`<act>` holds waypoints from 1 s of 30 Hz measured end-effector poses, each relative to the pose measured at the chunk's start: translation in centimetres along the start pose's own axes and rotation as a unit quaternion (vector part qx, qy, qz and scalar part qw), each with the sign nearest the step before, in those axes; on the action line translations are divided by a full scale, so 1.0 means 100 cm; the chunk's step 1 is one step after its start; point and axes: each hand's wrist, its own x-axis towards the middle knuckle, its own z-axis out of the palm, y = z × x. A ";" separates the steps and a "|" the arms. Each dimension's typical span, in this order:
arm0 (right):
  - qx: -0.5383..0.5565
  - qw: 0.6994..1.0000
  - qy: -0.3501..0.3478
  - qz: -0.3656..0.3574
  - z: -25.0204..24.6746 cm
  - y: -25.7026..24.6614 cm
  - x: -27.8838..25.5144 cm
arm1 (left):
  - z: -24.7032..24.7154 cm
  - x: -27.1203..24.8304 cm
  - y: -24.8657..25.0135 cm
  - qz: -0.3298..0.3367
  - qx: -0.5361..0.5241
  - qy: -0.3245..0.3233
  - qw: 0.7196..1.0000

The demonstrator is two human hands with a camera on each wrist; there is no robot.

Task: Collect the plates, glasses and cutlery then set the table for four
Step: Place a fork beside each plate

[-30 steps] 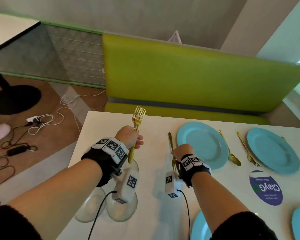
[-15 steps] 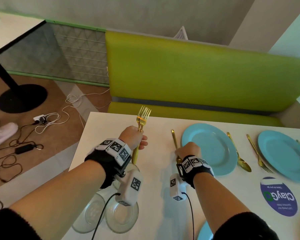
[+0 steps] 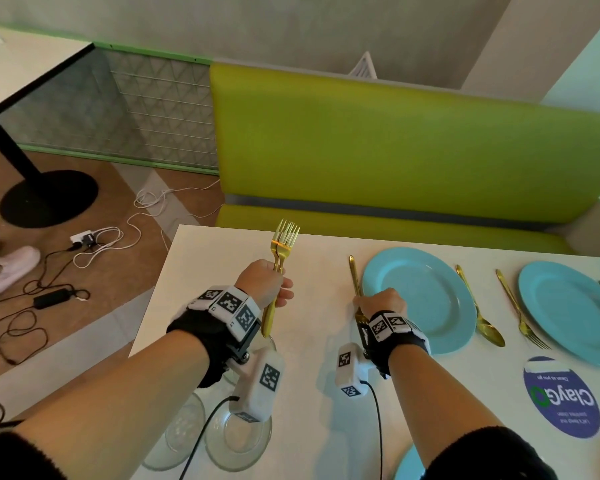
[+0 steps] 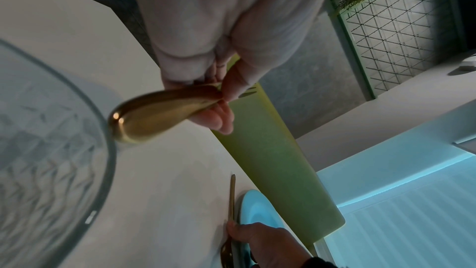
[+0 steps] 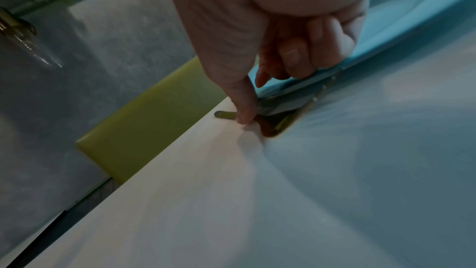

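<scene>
Right hand (image 3: 378, 303) low on the table (image 3: 222, 258), thumb and a fingertip pinched on a gold fork (image 3: 353, 271), remaining fingers curled in against the rim of the blue plate (image 3: 420, 299). Fork flat on the table, just left of that plate and parallel to its edge, handle toward the green bench (image 3: 395, 150), head tucked under the wrist.

Almost nothing altered over the last second: same grip, same spot beside the plate, only a slight drift of the whole view. Best read as the end of a placement, fork down and aligned but not yet let go.

Left hand (image 3: 262, 282) raised above the table, fist closed round a bundle of spare forks (image 3: 284, 237), tines up, as a second ago. Exact count in the bundle not clear.

Further out: a gold spoon (image 3: 478, 306) right of the same plate, then another fork (image 3: 520, 310) beside a second plate (image 3: 568, 306). Edge of a third plate (image 3: 409, 462) at the near side. Glasses (image 3: 238, 441) grouped near the left wrist, not yet handed out.

Judged from this: far side close to done for cutlery, near settings and glasses left to do.
</scene>
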 end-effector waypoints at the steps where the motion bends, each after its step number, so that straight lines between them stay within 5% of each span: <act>1: 0.004 1.000 -0.001 0.001 0.000 0.000 0.001 | 0.001 0.000 -0.001 -0.001 -0.001 0.000 1.000; 8: 0.023 1.000 -0.010 -0.018 -0.009 0.002 -0.009 | 0.007 -0.008 -0.007 -0.001 0.010 -0.002 1.000; 12: -0.021 0.994 -0.029 -0.100 -0.031 0.002 -0.035 | 0.021 -0.026 -0.004 0.015 0.015 -0.013 1.000; 19: 0.120 0.962 -0.132 -0.208 -0.075 0.025 -0.132 | 0.056 -0.082 -0.013 0.084 0.025 -0.066 0.994; 25: 0.149 0.974 -0.082 -0.149 -0.097 0.105 -0.191 | 0.094 -0.152 -0.053 0.096 0.048 -0.204 0.973; 30: 0.233 0.968 -0.060 -0.075 -0.110 0.176 -0.218 | 0.130 -0.194 -0.088 0.127 0.115 -0.245 0.954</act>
